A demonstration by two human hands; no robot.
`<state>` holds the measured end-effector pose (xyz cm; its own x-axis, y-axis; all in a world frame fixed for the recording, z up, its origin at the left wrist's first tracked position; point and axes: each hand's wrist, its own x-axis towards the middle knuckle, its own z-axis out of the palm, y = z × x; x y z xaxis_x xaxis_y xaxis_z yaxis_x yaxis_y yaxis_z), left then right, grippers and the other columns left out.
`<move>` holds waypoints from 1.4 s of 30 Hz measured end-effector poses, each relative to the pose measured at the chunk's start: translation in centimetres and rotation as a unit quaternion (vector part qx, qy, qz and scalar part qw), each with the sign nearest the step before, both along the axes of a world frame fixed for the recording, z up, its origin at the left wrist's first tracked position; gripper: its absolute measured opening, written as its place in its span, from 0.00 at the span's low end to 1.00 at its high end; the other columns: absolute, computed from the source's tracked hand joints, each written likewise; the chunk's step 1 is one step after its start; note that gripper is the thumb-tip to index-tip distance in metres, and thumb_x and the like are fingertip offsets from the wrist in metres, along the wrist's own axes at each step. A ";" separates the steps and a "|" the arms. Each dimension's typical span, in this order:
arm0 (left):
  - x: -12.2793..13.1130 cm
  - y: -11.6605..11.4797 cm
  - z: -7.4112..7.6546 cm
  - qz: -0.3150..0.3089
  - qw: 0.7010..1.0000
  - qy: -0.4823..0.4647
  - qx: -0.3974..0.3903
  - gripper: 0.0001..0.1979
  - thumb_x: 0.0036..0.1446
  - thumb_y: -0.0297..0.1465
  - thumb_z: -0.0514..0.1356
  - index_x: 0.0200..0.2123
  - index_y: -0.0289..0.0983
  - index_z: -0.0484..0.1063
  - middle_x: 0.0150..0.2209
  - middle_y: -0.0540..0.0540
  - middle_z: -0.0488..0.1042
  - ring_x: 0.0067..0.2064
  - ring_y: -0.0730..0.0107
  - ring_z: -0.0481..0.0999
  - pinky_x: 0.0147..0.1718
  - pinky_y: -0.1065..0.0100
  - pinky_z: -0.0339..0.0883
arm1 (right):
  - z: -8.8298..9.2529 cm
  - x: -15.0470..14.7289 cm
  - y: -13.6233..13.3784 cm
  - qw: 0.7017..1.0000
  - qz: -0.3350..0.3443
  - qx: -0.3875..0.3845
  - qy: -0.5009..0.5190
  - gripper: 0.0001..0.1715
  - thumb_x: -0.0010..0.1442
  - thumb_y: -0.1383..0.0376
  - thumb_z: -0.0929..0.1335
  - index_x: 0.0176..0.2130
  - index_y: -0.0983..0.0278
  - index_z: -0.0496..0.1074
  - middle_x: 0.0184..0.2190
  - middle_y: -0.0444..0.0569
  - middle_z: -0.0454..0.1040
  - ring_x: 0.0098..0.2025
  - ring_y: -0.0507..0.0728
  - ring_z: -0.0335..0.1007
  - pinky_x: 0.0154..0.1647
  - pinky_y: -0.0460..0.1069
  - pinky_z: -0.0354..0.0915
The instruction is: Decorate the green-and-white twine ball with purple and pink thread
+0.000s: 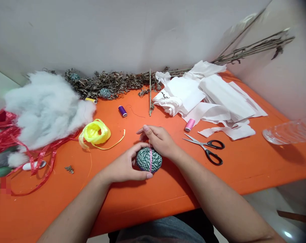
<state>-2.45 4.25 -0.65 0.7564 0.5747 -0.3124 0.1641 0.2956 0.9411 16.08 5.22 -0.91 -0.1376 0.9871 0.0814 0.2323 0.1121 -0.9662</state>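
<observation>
A round ball wound in dark green and white yarn (156, 160) has a pink band of thread down its middle. My left hand (125, 165) holds it from the left, fingers behind and thumb along the near side. Just above the ball, my right hand (160, 138) has its thumb against its curled fingers. A thin thread or needle rises from the top of the ball to this hand; which of the two, I cannot tell. The pink spool (189, 125) lies right of the hands, beside open black-handled scissors (206, 145).
Yellow ribbon (95, 132), a purple spool (122, 111) and white stuffing (49, 108) lie left on the orange table (143, 199). Dried stems (117, 81) line the wall. White cloth pieces (188, 92) and a clear plastic bottle (289, 131) are on the right.
</observation>
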 end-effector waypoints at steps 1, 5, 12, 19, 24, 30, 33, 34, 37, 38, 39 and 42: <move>0.0 0.0 -0.1 0.003 1.000 0.001 0.005 0.39 0.45 0.31 0.73 0.59 0.42 0.60 0.57 0.40 0.68 0.57 0.55 0.70 0.56 0.55 0.64 | -0.1 0.0 0.0 1.000 -0.002 -0.002 0.000 0.31 0.69 0.47 0.56 0.40 0.65 0.76 0.30 0.48 0.77 0.31 0.53 0.73 0.35 0.48 0.67; 0.0 -0.1 -0.3 0.013 1.000 -0.010 0.005 0.39 0.44 0.31 0.73 0.59 0.43 0.61 0.57 0.40 0.68 0.57 0.54 0.70 0.57 0.54 0.63 | -0.2 0.0 0.0 1.000 -0.009 0.003 0.012 0.30 0.70 0.48 0.57 0.40 0.65 0.76 0.29 0.48 0.76 0.32 0.53 0.73 0.36 0.48 0.67; 0.6 0.1 0.2 0.028 0.999 -0.011 -0.035 0.37 0.51 0.40 0.68 0.60 0.38 0.58 0.57 0.36 0.68 0.58 0.50 0.69 0.56 0.53 0.64 | -0.1 -0.2 -0.2 0.999 -0.013 0.001 0.033 0.30 0.69 0.48 0.58 0.41 0.65 0.77 0.29 0.47 0.76 0.32 0.53 0.73 0.36 0.48 0.67; 0.4 0.2 0.1 0.046 0.998 -0.019 -0.037 0.33 0.48 0.38 0.71 0.55 0.40 0.64 0.50 0.41 0.70 0.52 0.57 0.71 0.51 0.57 0.66 | 0.4 -0.2 -0.3 0.996 -0.043 0.006 0.074 0.31 0.68 0.45 0.58 0.41 0.65 0.77 0.28 0.48 0.75 0.31 0.53 0.73 0.34 0.48 0.68; 0.4 0.4 0.1 0.043 0.998 -0.020 -0.039 0.33 0.47 0.40 0.71 0.54 0.40 0.64 0.47 0.42 0.70 0.49 0.57 0.71 0.48 0.59 0.67 | 0.5 -0.2 -0.4 0.992 -0.061 0.023 0.110 0.30 0.68 0.46 0.59 0.40 0.65 0.76 0.27 0.47 0.75 0.30 0.53 0.73 0.34 0.49 0.69; 0.6 0.2 0.7 0.028 0.999 -0.013 -0.031 0.32 0.49 0.37 0.70 0.54 0.40 0.63 0.49 0.42 0.69 0.49 0.59 0.71 0.49 0.58 0.66 | 0.5 -0.1 -0.3 0.993 -0.048 0.023 0.106 0.29 0.69 0.47 0.59 0.39 0.66 0.76 0.27 0.47 0.75 0.30 0.53 0.73 0.35 0.49 0.69; 0.5 0.1 0.6 0.013 0.999 -0.019 -0.022 0.30 0.49 0.36 0.70 0.54 0.40 0.63 0.49 0.42 0.68 0.49 0.60 0.71 0.49 0.58 0.67 | 0.4 -0.3 -0.2 0.997 -0.040 0.017 0.070 0.30 0.69 0.47 0.58 0.40 0.65 0.76 0.28 0.47 0.75 0.31 0.53 0.74 0.35 0.49 0.68; 0.5 0.0 0.6 0.010 1.000 -0.020 -0.019 0.30 0.50 0.36 0.70 0.54 0.40 0.63 0.49 0.42 0.68 0.49 0.60 0.71 0.50 0.57 0.67 | 0.2 -0.3 -0.3 0.998 -0.036 0.016 0.056 0.30 0.69 0.47 0.58 0.40 0.65 0.77 0.28 0.47 0.75 0.31 0.53 0.74 0.35 0.49 0.68; 0.5 0.0 0.3 0.010 1.000 -0.023 -0.011 0.31 0.50 0.36 0.69 0.55 0.40 0.63 0.50 0.41 0.69 0.50 0.58 0.71 0.51 0.56 0.66 | -0.4 -0.3 -0.4 0.999 -0.039 0.003 0.014 0.32 0.69 0.45 0.57 0.40 0.64 0.77 0.28 0.47 0.76 0.30 0.53 0.74 0.34 0.48 0.66; 0.4 0.0 0.3 0.011 1.000 -0.026 -0.010 0.31 0.50 0.36 0.70 0.55 0.40 0.64 0.50 0.41 0.69 0.50 0.58 0.72 0.50 0.56 0.67 | -0.5 -0.2 -0.4 0.999 -0.052 -0.008 -0.004 0.33 0.68 0.45 0.57 0.40 0.64 0.78 0.27 0.47 0.76 0.29 0.53 0.73 0.33 0.48 0.66; 0.4 0.1 0.2 0.012 0.999 -0.031 -0.011 0.30 0.50 0.35 0.70 0.55 0.40 0.64 0.49 0.41 0.70 0.49 0.59 0.72 0.50 0.57 0.67 | -0.5 0.1 -0.4 0.997 -0.070 -0.021 -0.027 0.33 0.68 0.44 0.57 0.38 0.64 0.78 0.26 0.47 0.76 0.28 0.54 0.73 0.32 0.48 0.65; 0.0 0.8 0.0 0.009 0.998 -0.060 -0.027 0.30 0.49 0.35 0.70 0.54 0.41 0.67 0.50 0.42 0.70 0.48 0.59 0.73 0.47 0.59 0.67 | 0.9 1.0 0.5 0.981 -0.128 -0.057 -0.132 0.37 0.66 0.42 0.57 0.28 0.64 0.76 0.19 0.46 0.71 0.24 0.54 0.69 0.26 0.48 0.59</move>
